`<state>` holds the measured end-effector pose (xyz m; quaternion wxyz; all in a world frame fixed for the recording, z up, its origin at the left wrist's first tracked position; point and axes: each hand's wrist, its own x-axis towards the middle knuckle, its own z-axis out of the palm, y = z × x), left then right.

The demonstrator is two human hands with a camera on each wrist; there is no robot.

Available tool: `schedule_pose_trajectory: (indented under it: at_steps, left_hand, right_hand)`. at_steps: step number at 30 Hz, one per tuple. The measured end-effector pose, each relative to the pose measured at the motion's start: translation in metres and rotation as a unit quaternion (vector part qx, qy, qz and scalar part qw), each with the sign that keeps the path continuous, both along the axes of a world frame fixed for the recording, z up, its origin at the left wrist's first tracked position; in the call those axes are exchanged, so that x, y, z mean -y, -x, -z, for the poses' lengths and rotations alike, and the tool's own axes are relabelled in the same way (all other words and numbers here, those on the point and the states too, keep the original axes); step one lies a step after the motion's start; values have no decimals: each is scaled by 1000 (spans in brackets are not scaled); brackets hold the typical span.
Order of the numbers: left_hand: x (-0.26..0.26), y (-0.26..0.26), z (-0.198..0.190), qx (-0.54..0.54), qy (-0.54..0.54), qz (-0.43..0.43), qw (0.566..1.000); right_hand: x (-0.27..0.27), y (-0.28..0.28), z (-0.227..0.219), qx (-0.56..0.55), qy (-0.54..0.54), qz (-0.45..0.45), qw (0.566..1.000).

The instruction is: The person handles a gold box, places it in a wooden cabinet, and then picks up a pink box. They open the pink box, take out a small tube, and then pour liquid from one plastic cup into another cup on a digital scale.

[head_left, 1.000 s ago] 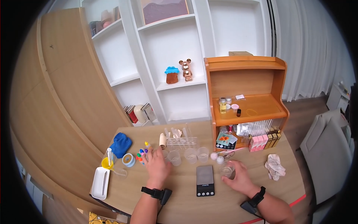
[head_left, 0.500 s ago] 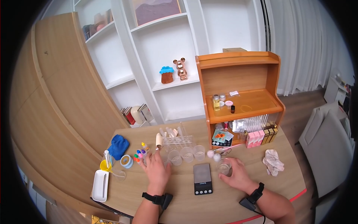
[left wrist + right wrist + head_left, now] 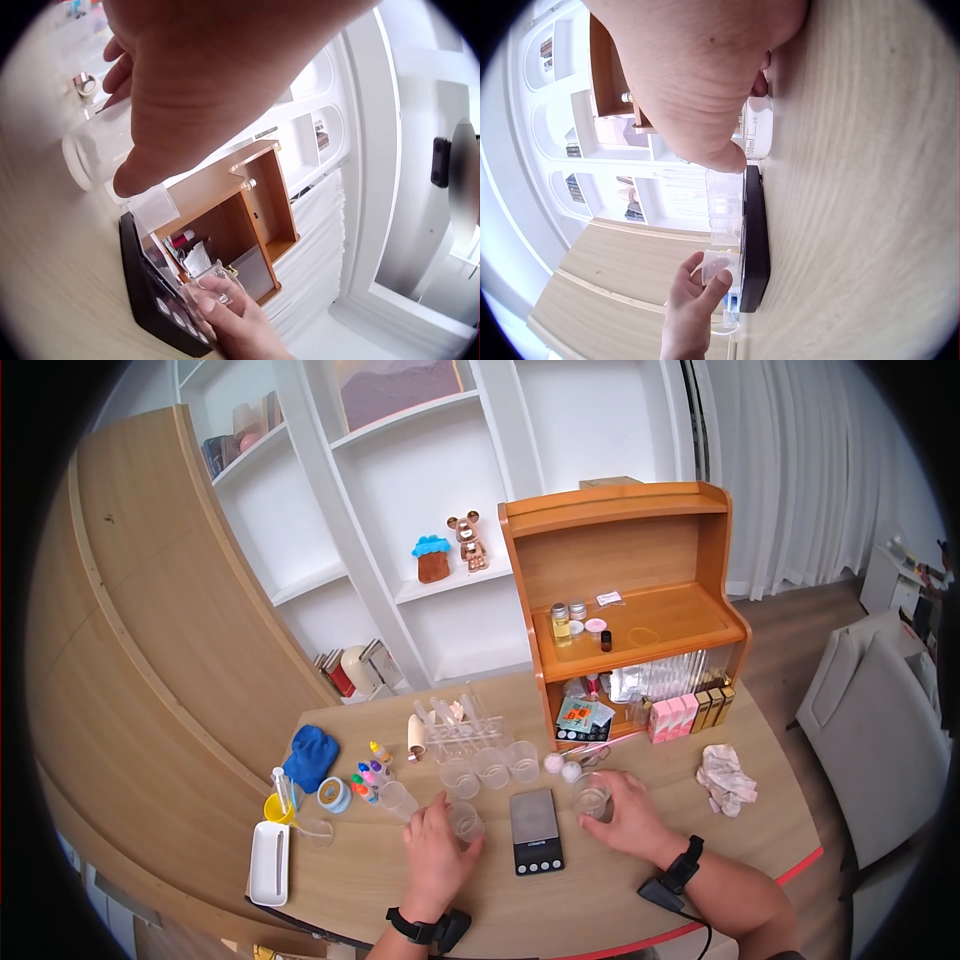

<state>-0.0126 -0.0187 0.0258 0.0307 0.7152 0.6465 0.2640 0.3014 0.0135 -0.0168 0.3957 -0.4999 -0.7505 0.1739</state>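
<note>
In the head view the left hand grips a clear plastic cup, left of the black scale. The left wrist view shows its thumb and fingers round that cup. On the scale's other side, the right hand holds a clear beaker; its markings show in the right wrist view, where the beaker stands on the table. Several clear cups are behind the scale, in front of a rack of tubes. Another cup is behind the left hand.
Small colored bottles, a tape roll, a blue cloth, a yellow cup and a white tray lie at the left. A wooden shelf unit stands at the back; a crumpled cloth lies at the right.
The left hand has moved toward the front and right, bringing a cup with it nearer the scale. The right hand still holds the beaker. The head view has shifted.
</note>
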Motion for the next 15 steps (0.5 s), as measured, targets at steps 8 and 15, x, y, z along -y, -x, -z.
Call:
schedule_pose_trajectory:
  at_steps: [8,15]
  left_hand:
    - [-7,13,45,295,70,7,953]
    - [-10,-27,-5,126,-112,56,984]
  right_hand:
    - [2,-1,-5,-6,21,-10,1000]
    - [2,-1,0,11,11,9,1000]
